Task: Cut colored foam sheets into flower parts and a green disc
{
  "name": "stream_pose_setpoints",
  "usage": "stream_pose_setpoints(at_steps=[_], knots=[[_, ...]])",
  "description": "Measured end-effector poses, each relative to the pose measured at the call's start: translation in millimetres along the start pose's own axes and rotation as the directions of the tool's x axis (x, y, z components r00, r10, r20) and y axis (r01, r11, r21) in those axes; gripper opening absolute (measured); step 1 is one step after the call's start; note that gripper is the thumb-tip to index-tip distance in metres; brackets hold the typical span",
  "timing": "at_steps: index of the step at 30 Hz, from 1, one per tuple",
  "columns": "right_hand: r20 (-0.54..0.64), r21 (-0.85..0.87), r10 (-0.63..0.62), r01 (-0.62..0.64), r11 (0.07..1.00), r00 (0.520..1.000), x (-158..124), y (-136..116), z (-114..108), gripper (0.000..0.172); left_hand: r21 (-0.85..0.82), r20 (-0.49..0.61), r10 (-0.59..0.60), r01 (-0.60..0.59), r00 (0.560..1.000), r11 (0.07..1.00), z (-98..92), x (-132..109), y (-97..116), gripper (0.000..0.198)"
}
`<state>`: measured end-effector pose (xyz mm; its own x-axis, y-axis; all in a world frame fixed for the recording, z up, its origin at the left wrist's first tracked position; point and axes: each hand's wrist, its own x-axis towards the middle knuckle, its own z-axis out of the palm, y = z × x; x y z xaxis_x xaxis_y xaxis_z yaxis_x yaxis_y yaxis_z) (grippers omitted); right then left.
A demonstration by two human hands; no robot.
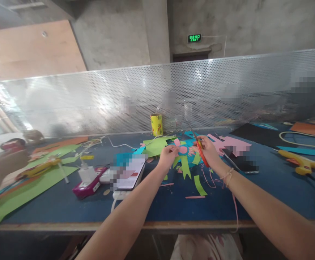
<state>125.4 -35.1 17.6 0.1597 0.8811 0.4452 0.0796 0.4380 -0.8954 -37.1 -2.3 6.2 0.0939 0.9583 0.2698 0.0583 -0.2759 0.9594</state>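
Observation:
My left hand (169,153) is closed in a pinch on a small pink paper piece (183,149) with rounded parts. Wrapped round the orange-red handles of a pair of scissors (201,151) is my right hand (206,147); the blades point up and away from me. Beneath both hands lie blue paper scraps (191,159) and green paper strips (185,168). Beyond my left hand is a larger green sheet (157,146). Pink paper (234,143) spreads to the right of my right hand, beside a dark phone (240,160).
Left of my forearm, a lit phone (132,172) leans near a purple power strip (88,186). Yellow glue guns lie at far left (39,169) and right (301,160). A yellow can (156,124) stands before the perforated metal screen (114,97). Another person's arm (2,173) reaches in at left.

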Motion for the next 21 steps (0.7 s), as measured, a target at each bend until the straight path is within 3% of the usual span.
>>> stream_pose_setpoints(at_steps=[8,14,21], knots=[[-0.02,-0.139,-0.165,0.161,0.977,0.986,0.8,-10.6,-9.4,0.037,-0.008,-0.002,-0.003,0.003,1.0,1.0,-1.1,0.6,0.0,0.026],[0.098,-0.274,-0.194,0.214,0.938,0.976,-3.0,-3.0,-4.7,0.034,0.003,0.014,-0.002,0.002,1.0,1.0,0.2,-0.8,1.3,0.023],[0.121,-0.277,-0.183,0.211,0.937,0.976,-3.5,2.9,-1.7,0.032,0.004,0.008,0.015,-0.015,1.0,1.0,0.4,-0.8,0.4,0.024]])
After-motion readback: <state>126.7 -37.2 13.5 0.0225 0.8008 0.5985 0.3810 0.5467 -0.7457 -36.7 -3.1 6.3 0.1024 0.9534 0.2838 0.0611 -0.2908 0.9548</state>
